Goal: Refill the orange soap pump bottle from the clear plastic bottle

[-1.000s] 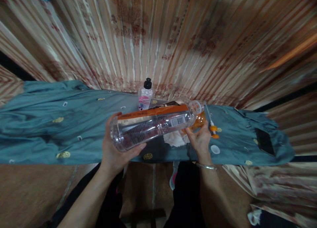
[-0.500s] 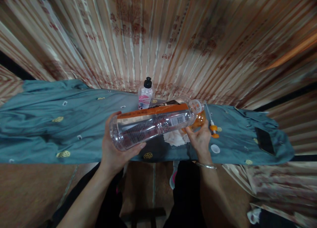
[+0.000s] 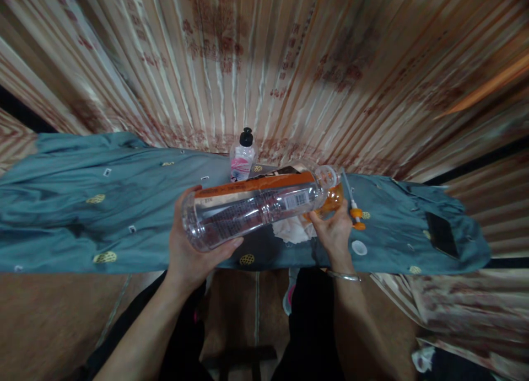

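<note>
My left hand [image 3: 188,254] is wrapped round the base of a large clear plastic bottle [image 3: 264,210] with an orange-edged label. The bottle lies nearly level, its mouth pointing right and slightly up in the view. Beneath its neck, my right hand [image 3: 334,232] grips a translucent orange container [image 3: 332,200], partly hidden by the fingers and the bottle. Whether the two openings touch, I cannot tell. Just right of that hand lies an orange-and-white pump head [image 3: 356,218] with a thin tube. A round white cap [image 3: 359,248] rests nearby, and a crumpled white tissue [image 3: 291,231] lies below the bottle.
A clear bottle with a black cap [image 3: 243,157] stands behind the big bottle. Teal patterned cloth [image 3: 61,215] covers the narrow table. At the right end lies a dark phone [image 3: 442,235]. A pleated curtain [image 3: 248,66] hangs close behind the table.
</note>
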Available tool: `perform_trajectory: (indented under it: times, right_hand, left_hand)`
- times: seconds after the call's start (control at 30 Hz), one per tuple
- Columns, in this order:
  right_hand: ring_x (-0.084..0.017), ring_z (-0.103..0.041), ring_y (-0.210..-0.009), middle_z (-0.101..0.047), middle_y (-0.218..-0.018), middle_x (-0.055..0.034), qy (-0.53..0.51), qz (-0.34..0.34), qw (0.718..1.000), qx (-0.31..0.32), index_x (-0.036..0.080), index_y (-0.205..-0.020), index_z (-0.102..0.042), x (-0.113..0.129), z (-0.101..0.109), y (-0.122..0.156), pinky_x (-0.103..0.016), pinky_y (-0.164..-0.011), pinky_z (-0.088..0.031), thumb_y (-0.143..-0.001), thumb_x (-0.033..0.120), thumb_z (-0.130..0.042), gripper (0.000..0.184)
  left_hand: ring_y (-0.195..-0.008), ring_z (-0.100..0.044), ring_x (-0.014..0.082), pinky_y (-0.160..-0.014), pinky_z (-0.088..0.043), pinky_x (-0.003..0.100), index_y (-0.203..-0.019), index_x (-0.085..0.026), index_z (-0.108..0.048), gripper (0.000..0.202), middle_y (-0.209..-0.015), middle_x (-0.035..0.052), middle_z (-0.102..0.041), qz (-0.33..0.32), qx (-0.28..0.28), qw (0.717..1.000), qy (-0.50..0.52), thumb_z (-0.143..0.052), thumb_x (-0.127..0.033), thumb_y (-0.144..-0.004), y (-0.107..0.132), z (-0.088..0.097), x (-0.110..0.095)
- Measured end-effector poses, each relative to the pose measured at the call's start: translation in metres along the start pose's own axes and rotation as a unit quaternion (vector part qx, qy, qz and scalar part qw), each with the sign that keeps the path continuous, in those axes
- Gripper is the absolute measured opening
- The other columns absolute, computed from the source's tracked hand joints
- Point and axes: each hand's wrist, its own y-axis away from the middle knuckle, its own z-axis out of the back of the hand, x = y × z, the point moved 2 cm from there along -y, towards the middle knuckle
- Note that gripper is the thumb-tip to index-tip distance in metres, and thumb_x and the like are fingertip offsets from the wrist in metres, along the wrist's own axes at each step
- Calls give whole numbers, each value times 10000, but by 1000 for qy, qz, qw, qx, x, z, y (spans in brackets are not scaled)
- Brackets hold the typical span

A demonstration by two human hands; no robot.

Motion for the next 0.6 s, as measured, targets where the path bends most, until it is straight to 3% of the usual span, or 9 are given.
perform_trajectory:
  times: [0.27, 0.6]
  right_hand:
    - [-391, -842, -992, -849, -1099, -232, -3, -10, 1000, 6, 76, -1402, -626, 3, 2, -1, -443, -901, -666, -789, 472, -812, 754]
    - [-404, -830, -970, -846, -1106, -223, 14, -2, 1000, 7, 107, -1420, -618, 2, 2, 0, -495, -881, -665, -836, 566, -781, 761]
  left_hand:
    - [-1117, -857, 371, -1027, -745, 558, -1430, -268, -635, 975, -1278, 118, -813, 30, 11, 999, 20, -1084, -516, -601, -2, 1, -5]
    - [-1152, -847, 376, -1048, -735, 559, -1442, -279, -645, 986, -1303, 129, -808, 21, 8, 1000, 13, -1087, -557, -606, -1, 2, -3]
